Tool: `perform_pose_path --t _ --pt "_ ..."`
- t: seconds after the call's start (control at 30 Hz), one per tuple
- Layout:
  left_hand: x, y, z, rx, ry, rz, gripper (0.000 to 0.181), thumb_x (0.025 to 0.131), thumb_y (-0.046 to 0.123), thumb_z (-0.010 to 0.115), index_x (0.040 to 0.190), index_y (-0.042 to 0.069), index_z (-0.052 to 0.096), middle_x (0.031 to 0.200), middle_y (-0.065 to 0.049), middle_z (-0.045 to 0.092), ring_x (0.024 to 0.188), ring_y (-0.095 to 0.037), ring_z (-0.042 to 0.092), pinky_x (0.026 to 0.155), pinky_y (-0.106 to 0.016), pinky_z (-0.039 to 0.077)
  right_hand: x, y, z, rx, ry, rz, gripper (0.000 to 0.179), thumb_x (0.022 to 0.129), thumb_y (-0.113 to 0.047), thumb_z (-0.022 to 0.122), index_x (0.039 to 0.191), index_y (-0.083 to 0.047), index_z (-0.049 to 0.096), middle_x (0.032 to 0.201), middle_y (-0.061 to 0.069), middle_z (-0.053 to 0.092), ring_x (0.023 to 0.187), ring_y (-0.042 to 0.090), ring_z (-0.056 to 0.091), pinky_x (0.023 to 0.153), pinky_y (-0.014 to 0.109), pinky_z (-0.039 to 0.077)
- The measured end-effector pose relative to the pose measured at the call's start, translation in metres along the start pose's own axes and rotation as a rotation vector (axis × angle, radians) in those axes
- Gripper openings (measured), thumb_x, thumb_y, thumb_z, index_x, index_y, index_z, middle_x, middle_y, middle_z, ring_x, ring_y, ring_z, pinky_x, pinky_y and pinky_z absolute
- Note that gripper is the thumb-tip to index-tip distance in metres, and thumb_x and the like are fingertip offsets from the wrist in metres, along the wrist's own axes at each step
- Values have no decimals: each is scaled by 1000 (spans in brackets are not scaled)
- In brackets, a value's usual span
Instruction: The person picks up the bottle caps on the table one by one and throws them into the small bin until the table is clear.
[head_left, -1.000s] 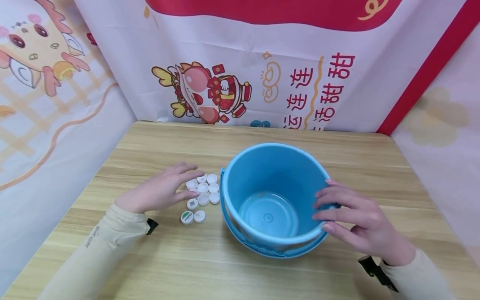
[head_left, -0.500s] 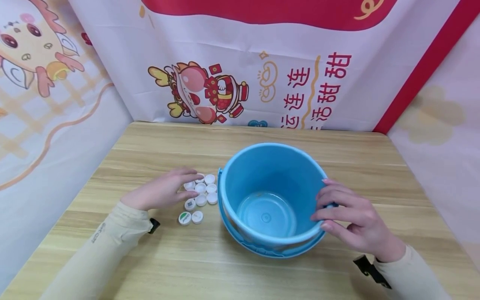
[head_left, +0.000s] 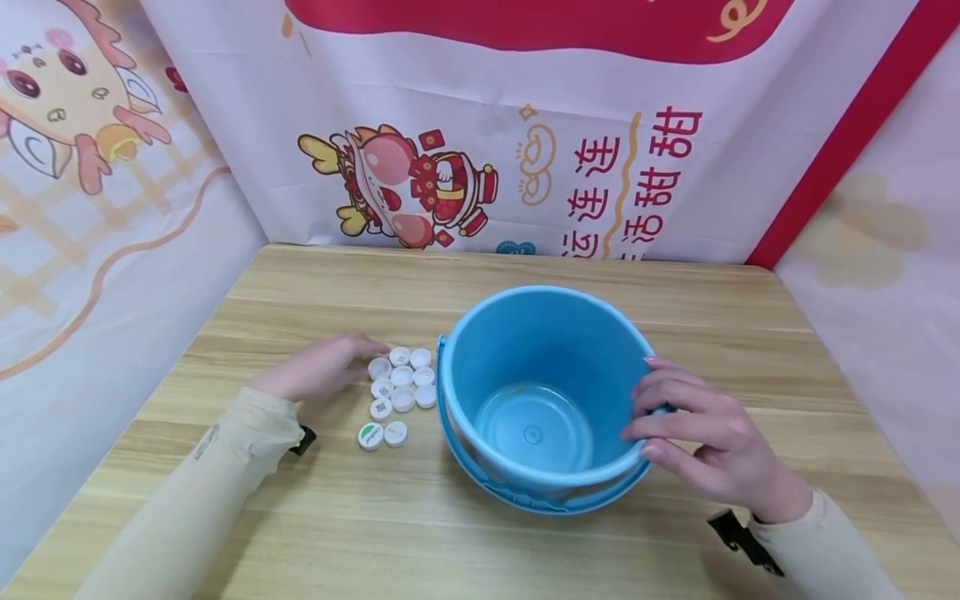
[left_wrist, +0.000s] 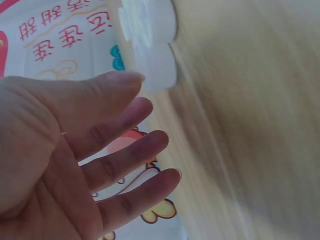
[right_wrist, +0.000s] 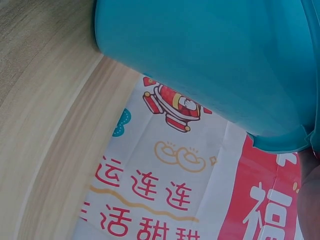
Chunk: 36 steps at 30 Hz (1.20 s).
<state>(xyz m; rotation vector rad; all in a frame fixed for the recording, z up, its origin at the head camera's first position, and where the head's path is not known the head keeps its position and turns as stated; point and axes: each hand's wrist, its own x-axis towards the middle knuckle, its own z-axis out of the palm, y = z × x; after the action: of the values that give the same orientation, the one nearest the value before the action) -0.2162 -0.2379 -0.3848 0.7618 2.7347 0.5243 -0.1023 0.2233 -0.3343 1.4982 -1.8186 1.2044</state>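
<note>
Several white bottle caps (head_left: 402, 377) lie close together on the table, left of a blue bucket (head_left: 536, 300). Two of them sit slightly nearer me, one marked with green. My left hand (head_left: 318, 367) is low at the left side of the caps, its far fingers partly hidden in the head view. In the left wrist view the left hand (left_wrist: 95, 145) has extended fingers, holding nothing, with blurred white caps (left_wrist: 159, 65) beyond the thumb tip. At the bucket's right rim my right hand (head_left: 720, 433) grips the edge, fingers inside and thumb on the near side.
The bucket's handle (head_left: 525, 500) hangs down along its near side. The wooden table (head_left: 360, 533) meets a printed cloth (head_left: 465, 100) at the back, with more cloth on the left and right. Inside, the bucket's bottom shows bare.
My left hand has drawn back to the left and lower, from above the caps to beside them, uncovering more caps. The right hand keeps its grip on the rim.
</note>
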Motion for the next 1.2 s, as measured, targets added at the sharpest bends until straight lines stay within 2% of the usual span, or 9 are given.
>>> perform_pose_path --t 0.2,0.4,0.9,1.2 --pt "5 -10 3 4 -20 -26 40 92 12 71 131 5 63 127 -14 63 118 -33 58 99 -51 46 2 -1 0 1 -6 -3 16 96 -16 67 95 -2 75 93 13 65 100 23 57 114 40 32" --pt "8 -8 3 3 -29 -75 41 92 19 72 131 8 64 127 -12 63 116 -30 59 99 -50 47 2 -1 -1 17 -6 -1 15 95 -16 68 96 -2 75 93 13 65 100 23 57 114 41 31" --pt "14 -6 6 66 -13 -66 38 92 22 73 127 7 68 123 -10 66 114 -29 61 98 -49 47 0 -2 -2 14 -6 7 15 95 -16 68 96 -2 75 93 13 65 97 25 57 114 40 31" --pt "14 -7 7 53 14 -69 35 91 22 74 123 7 70 119 -10 68 109 -28 62 95 -49 49 1 -2 -1 15 -3 4 15 95 -16 68 96 -2 75 94 14 65 99 24 57 114 41 31"
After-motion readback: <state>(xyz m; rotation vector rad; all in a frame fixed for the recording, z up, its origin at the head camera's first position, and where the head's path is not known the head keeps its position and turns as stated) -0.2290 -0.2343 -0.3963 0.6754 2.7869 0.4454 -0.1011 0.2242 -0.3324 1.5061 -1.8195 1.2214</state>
